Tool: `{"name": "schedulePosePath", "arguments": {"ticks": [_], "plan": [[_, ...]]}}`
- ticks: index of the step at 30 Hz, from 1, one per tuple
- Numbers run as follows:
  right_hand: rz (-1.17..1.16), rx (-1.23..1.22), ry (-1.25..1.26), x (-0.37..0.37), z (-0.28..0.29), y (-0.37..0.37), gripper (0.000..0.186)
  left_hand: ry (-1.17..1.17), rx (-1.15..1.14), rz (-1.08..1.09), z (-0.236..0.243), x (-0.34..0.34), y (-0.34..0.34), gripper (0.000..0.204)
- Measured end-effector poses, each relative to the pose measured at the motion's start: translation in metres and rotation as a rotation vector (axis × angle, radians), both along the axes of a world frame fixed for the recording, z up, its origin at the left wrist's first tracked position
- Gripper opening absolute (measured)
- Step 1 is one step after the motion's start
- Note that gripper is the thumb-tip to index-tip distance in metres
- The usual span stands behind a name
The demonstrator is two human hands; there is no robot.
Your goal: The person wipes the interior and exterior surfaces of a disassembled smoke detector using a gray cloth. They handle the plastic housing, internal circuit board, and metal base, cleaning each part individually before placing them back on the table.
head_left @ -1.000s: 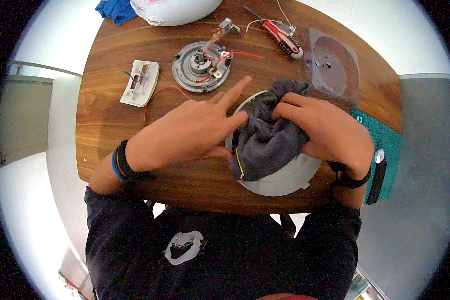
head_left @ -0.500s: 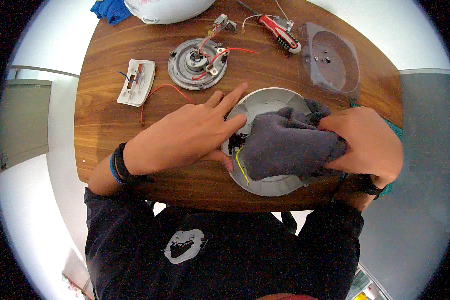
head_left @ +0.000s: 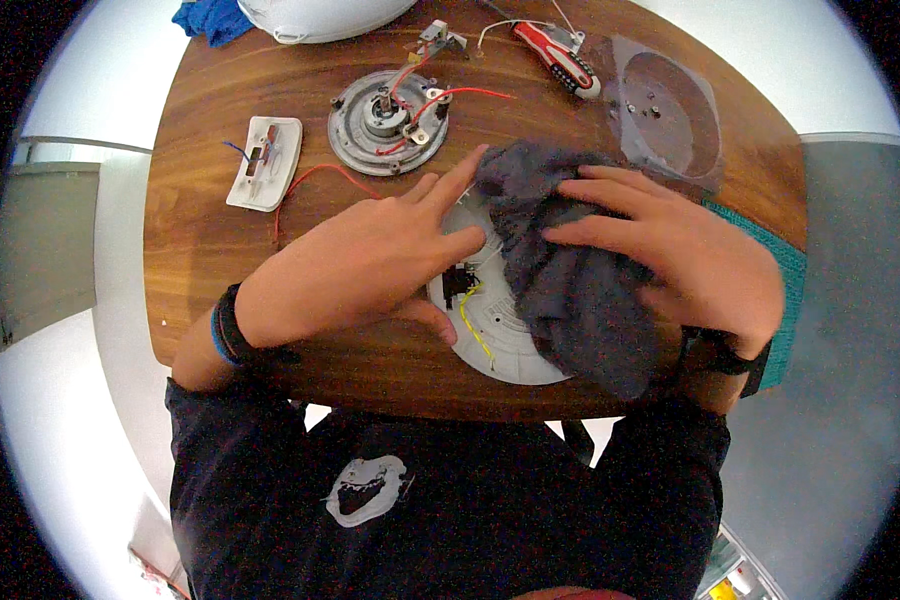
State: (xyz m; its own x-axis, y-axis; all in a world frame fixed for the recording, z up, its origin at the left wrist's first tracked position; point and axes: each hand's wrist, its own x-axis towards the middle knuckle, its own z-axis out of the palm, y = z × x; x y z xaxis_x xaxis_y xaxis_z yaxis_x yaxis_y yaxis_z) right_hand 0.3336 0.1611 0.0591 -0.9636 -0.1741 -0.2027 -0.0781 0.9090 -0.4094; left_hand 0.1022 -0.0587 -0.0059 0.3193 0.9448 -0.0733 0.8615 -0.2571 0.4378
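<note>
A round white plastic housing (head_left: pixel 505 345) lies in front of me, with a black part (head_left: pixel 458 285) and a yellow wire (head_left: pixel 467 318) inside its left side. Crumpled dark grey cloth (head_left: pixel 580 290) covers the right part of the housing and hangs past its rim. My left hand (head_left: pixel 375 260) is at the housing's left edge, thumb and fingers spread apart along the rim. Over the cloth lies my right hand (head_left: pixel 685 250), its fingers stretched out and separated on top of the fabric; its thumb is partly hidden.
Beyond the left hand sit a round grey metal motor part (head_left: pixel 388 122) with red wires and a white switch panel (head_left: pixel 265 163). A red screwdriver (head_left: pixel 558 62) and a clear plastic tray (head_left: pixel 665 115) with small screws lie farther back. A green mat (head_left: pixel 785 265) edges the table's right.
The right hand has loosened from its bunched grip, and its fingers now spread over the cloth. The cloth has opened out and shifted, baring more of the housing's middle. The left hand stays nearly in place.
</note>
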Motion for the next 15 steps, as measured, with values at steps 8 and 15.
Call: {"name": "schedulePosePath", "arguments": {"ticks": [8, 15], "plan": [[-0.092, 0.116, 0.017, -0.003, -0.025, -0.01, 0.062, -0.058, 0.002, 0.006, -0.001, -0.003, 0.005, 0.039], [-0.182, 0.292, 0.036, -0.003, -0.013, -0.01, 0.054, 0.006, 0.013, 0.082, -0.002, -0.006, 0.006, 0.033]]}}
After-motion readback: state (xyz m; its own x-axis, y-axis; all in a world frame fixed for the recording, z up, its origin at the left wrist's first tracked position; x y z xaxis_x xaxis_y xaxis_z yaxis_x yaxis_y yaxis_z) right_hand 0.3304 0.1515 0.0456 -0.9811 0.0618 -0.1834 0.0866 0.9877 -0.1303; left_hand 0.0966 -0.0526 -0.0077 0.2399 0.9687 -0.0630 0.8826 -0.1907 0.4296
